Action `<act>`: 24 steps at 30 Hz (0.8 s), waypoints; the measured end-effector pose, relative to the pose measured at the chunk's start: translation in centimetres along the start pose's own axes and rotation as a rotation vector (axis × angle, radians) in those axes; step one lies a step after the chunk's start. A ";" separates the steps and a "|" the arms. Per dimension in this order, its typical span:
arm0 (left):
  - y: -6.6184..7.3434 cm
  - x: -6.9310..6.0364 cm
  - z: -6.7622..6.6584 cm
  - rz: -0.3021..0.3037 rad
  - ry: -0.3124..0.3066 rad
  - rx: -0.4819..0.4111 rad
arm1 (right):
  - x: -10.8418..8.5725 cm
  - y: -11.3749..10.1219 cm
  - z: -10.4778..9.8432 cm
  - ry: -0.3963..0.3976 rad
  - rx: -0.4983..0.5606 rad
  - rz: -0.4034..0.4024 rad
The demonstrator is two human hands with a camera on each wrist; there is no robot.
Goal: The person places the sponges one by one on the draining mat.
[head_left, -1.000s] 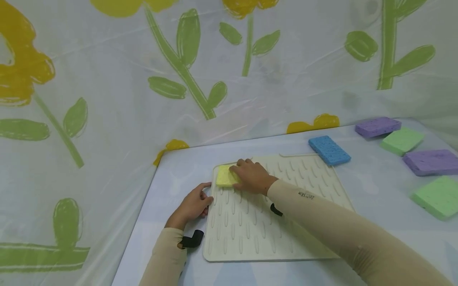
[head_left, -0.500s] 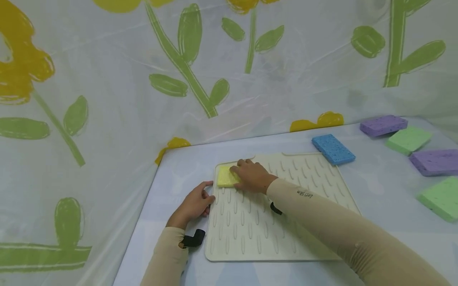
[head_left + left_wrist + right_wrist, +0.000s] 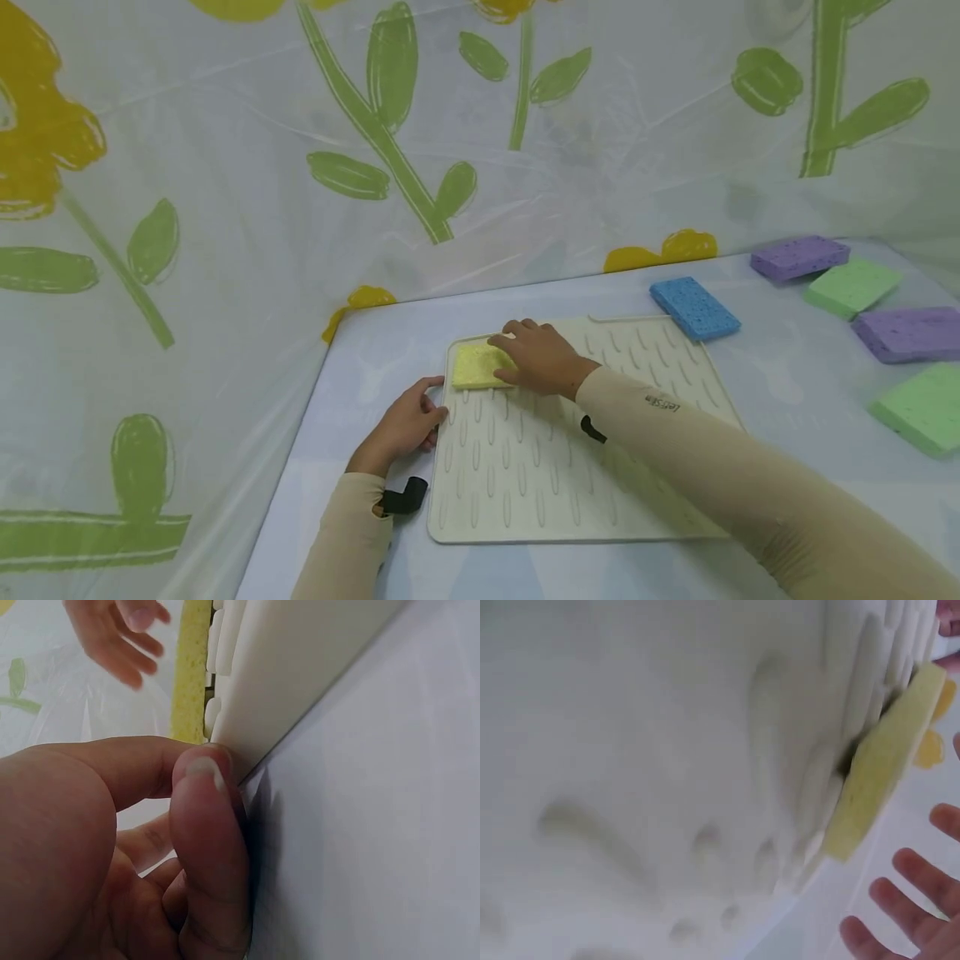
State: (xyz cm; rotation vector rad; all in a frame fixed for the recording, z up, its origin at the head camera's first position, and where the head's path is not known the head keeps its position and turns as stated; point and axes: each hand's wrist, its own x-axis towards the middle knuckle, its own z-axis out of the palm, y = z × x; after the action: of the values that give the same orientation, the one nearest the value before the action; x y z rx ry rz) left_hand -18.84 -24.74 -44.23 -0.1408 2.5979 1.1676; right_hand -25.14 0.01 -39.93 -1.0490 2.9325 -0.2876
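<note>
A yellow sponge [image 3: 472, 367] lies flat in the far left corner of a cream ribbed drying mat [image 3: 525, 483]. Above the sponge's right side hovers my right hand [image 3: 543, 358]. The right wrist view shows its fingertips [image 3: 906, 862] spread and apart from the sponge. At the mat's left edge, my left hand [image 3: 403, 423] rests with thumb and index fingertips touching the rim. Its other fingers bend loosely below. Close up in the left wrist view, the thumb [image 3: 206, 825] lies against the mat's side.
A blue sponge [image 3: 694, 308] overlaps the mat's far right corner. To the right lie two purple sponges [image 3: 799, 257] and two green sponges [image 3: 853, 288] on the pale table [image 3: 810, 450]. A flower-printed curtain [image 3: 247, 167] hangs along the back and left.
My right hand has let go of the yellow sponge and moved slightly up and right. More of the sponge shows. My left hand stays at the mat's edge.
</note>
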 end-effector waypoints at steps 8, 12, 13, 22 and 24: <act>0.1 0.1 0.2 -0.023 0.004 0.003 | -2.4 3.6 -1.6 0.111 0.040 0.106; 0.1 0.1 0.2 -0.024 0.000 0.003 | -4.1 5.8 -2.3 0.157 0.048 0.148; 0.0 0.1 0.2 -0.024 -0.003 0.001 | -4.5 6.4 -2.4 0.167 0.057 0.157; -0.1 0.3 0.1 -0.010 -0.011 -0.005 | -7.8 11.8 -2.8 0.228 0.123 0.273; -0.1 0.3 0.0 -0.015 -0.014 0.001 | -8.5 12.5 -2.8 0.213 0.130 0.305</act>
State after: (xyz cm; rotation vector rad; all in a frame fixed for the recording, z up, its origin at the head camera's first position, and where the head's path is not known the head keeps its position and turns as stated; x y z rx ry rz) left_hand -19.12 -24.81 -44.41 -0.1507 2.5805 1.1582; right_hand -26.61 15.26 -39.84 -0.5761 3.1460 -0.6039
